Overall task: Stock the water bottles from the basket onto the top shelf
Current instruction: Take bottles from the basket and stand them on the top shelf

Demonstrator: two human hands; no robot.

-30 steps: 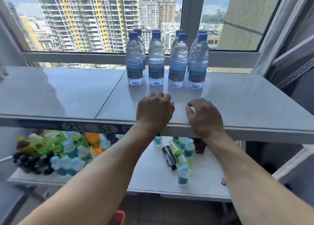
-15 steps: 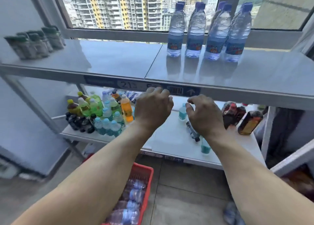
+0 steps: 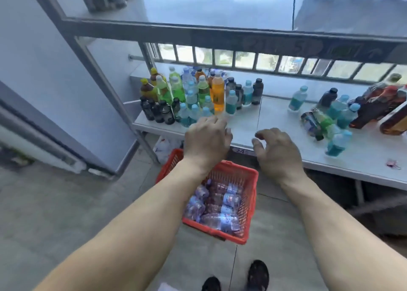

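A red plastic basket (image 3: pixel 252 194) stands on the floor in front of the rack, with several clear water bottles (image 3: pixel 222 221) lying in it. Above the basket my left hand (image 3: pixel 206 143) hangs with loosely curled fingers and holds nothing. My right hand (image 3: pixel 277 152) hovers beside it, fingers loosely curled too, empty. The top shelf (image 3: pixel 220 11) runs across the upper part of the view; the water bottles on it show only as blurred bases at the top right edge.
The lower shelf (image 3: pixel 363 165) carries a cluster of colourful drink bottles (image 3: pixel 191 94) at the left and scattered bottles (image 3: pixel 334 123) at the right. A grey wall stands at the left. My feet (image 3: pixel 257 275) are on the tiled floor behind the basket.
My view has tilted down from the top shelf to the basket on the floor. Both hands have come down from the shelf's front edge and now hang empty over the basket.
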